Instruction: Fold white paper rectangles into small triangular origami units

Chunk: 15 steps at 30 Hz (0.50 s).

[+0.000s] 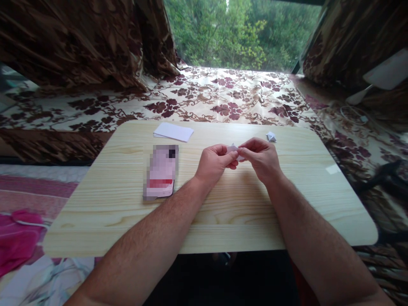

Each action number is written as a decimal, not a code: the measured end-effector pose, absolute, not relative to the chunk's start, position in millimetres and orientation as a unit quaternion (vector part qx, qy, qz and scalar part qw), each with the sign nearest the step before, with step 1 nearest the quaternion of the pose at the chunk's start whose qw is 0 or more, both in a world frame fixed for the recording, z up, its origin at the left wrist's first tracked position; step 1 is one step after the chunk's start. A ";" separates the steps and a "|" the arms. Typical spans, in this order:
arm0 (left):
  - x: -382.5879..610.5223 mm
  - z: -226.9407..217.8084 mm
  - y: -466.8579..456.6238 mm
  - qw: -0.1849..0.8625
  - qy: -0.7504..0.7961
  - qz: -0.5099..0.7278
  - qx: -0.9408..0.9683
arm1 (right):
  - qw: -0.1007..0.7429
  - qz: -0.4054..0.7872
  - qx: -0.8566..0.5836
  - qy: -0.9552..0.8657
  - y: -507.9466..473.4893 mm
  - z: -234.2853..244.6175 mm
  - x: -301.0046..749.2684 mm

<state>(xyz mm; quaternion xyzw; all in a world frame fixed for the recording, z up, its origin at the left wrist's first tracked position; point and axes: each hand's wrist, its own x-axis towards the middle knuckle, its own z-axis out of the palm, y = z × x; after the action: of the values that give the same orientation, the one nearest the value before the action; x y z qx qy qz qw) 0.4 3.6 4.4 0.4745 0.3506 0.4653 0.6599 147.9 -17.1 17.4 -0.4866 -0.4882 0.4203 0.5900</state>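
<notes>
A phone (161, 172) lies on the wooden table (127, 221) below a stack of white paper (174, 131). At centre, the left hand (214, 162) and right hand (262, 159) pinch a small folded paper piece (232, 148) between their fingertips, just above the tabletop. Another folded paper figure (271, 136) sits on the table to the right.

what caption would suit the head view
Left hand and right hand pinch a small white paper at a wooden table, beside a phone, white sheets and a folded paper piece.
</notes>
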 end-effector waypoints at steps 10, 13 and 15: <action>-1.4 10.3 2.4 0.689 0.365 0.415 0.468 | 0.542 0.573 -0.466 -0.401 -19.0 25.0 154.7; -1.3 11.6 1.9 0.690 0.367 0.410 0.470 | 0.532 0.583 -0.470 -0.395 -18.7 24.4 156.8; -1.2 11.6 2.1 0.691 0.371 0.409 0.466 | 0.527 0.589 -0.468 -0.395 -18.4 23.0 158.2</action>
<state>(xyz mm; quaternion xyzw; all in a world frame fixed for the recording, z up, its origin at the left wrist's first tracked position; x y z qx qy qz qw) -1.2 2.1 11.6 0.4665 0.3708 0.4094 0.6908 158.2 -18.4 23.0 -0.4684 -0.3951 0.5887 0.5273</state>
